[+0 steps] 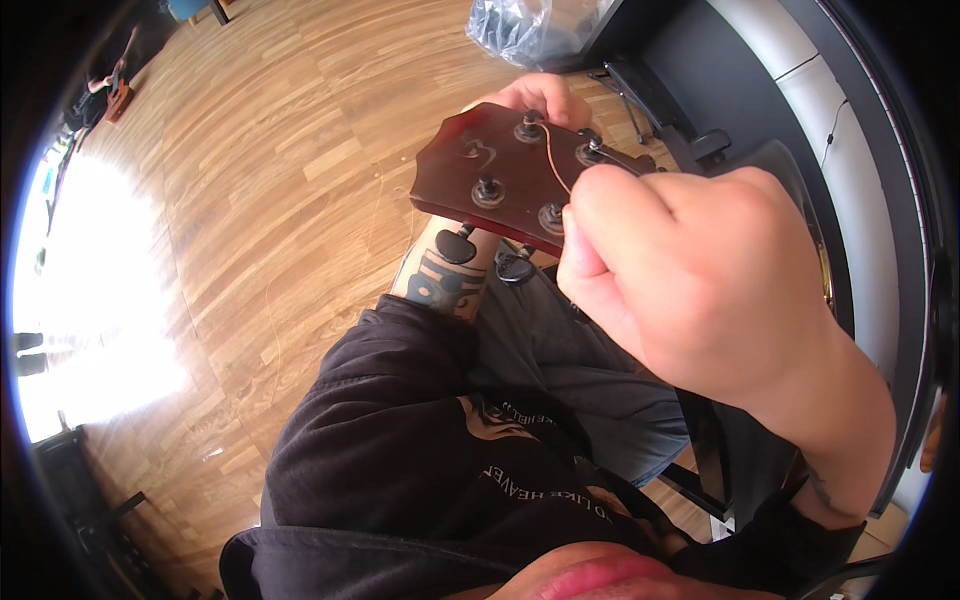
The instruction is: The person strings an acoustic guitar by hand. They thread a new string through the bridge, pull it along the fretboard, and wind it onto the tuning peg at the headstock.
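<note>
Pinching suits this thin, likely springy string [550, 155], clamped in the right hand [690, 270]; left hand's [545, 95] grip I cannot tell.

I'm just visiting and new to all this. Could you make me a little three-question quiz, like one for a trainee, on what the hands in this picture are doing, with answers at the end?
1. Multiple choice: what colour is the headstock?
A) bright green
B) dark reddish-brown
C) white

2. True or false: a thin string runs from a tuning post to the right hand.

3. Short answer: which hand is partly hidden by the headstock, with some fingers showing past its far edge?

Key:
1. B
2. True
3. The left hand
</note>
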`<state>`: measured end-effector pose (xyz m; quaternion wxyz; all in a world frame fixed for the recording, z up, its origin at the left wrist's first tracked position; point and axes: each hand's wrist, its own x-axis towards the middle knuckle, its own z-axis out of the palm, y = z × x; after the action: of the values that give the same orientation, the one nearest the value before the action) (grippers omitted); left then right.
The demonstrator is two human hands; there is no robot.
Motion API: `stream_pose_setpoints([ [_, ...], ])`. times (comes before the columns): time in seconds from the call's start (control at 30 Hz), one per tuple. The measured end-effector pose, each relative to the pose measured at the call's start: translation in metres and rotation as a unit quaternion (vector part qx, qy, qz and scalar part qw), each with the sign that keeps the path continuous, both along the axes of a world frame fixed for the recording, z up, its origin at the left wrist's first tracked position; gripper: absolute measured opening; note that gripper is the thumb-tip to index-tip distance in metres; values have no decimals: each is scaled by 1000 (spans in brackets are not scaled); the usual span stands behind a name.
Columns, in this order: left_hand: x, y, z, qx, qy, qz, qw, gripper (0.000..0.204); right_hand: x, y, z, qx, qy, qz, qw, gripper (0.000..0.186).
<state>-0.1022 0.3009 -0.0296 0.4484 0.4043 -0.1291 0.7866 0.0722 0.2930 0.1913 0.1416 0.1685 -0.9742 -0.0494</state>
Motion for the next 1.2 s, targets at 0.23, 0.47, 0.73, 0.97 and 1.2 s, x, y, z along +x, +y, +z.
stream_pose_setpoints([
  [0.23,-18,-3,-17,-14,22,29,999,44,0,2,-1,1,3,9,1000,25],
  [0.47,1,-7,6,52,-19,-13,998,46,-3,-6,-4,-54,101,36,993,25],
  [0.73,14,-16,14,-13,-91,-21,996,36,1,-1,0,-1,-12,-25,1000,25],
  [0.97,11,-28,35,-28,-33,45,998,28,-1,-3,4,-8,-28,-34,999,28],
  [1.2,-8,-28,25,-66,-33,-25,997,21,-2,-3,4,-14,-29,-31,999,29],
])
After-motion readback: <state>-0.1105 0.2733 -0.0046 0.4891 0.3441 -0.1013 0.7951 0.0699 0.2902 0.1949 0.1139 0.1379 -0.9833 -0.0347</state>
